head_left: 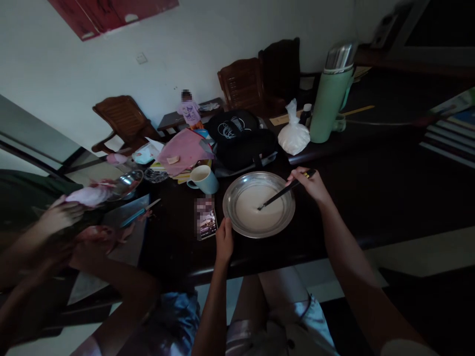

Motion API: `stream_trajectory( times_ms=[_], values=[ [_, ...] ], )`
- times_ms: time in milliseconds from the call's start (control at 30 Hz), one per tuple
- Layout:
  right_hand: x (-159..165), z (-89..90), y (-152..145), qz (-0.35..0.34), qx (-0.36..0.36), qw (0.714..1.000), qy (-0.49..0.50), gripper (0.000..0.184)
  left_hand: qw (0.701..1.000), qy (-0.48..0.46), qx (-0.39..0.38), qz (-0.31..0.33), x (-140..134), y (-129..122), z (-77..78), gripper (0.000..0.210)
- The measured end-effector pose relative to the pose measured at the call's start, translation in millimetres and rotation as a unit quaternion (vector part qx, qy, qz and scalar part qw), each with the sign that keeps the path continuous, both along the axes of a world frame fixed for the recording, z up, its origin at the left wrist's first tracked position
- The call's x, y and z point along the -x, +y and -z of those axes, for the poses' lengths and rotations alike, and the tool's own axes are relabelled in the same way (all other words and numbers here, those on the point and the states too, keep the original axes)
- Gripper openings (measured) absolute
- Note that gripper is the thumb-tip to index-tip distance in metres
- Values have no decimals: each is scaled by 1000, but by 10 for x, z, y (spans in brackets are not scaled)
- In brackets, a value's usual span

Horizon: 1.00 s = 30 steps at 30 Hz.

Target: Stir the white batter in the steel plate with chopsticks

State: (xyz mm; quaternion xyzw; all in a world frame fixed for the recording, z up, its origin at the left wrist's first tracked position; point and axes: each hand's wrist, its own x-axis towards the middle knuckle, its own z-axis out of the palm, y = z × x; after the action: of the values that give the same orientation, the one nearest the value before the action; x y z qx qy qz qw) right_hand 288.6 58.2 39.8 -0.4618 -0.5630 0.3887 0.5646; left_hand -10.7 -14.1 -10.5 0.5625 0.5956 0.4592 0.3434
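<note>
A wide metal bowl of whitish, smooth liquid stands on the dark table in front of me. At its near left side, my left hand grips the rim. My right hand is closed around black chopsticks with a gold band near the top. They slant down to the left, their tips in the liquid. Left of the bowl lies a lit phone, close to my left fingers. A pale blue mug is just behind the phone.
At left, another person's hands handle raw meat over a board with a blue-handled knife. Behind stand a small metal bowl, black bag, tied bag of white powder and green thermos. Books are stacked right.
</note>
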Motion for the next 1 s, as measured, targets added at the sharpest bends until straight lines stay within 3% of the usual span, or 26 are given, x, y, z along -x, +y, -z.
stream_trajectory(
  times_ms=[133,367,567,767,1000],
  values=[
    [66,3,0,-58,2,998,-25,37,1000,5,2,3,4,-2,-1,50],
    [-44,29,17,26,17,1000,8,35,1000,11,6,6,6,4,-21,53],
    [59,7,9,-61,17,998,-26,37,1000,12,16,1,17,16,-9,55],
    [-20,23,17,22,20,1000,6,35,1000,-1,12,14,14,19,-10,55],
    [55,21,2,-55,2,998,-24,33,1000,9,-1,7,0,3,-12,51]
  ],
)
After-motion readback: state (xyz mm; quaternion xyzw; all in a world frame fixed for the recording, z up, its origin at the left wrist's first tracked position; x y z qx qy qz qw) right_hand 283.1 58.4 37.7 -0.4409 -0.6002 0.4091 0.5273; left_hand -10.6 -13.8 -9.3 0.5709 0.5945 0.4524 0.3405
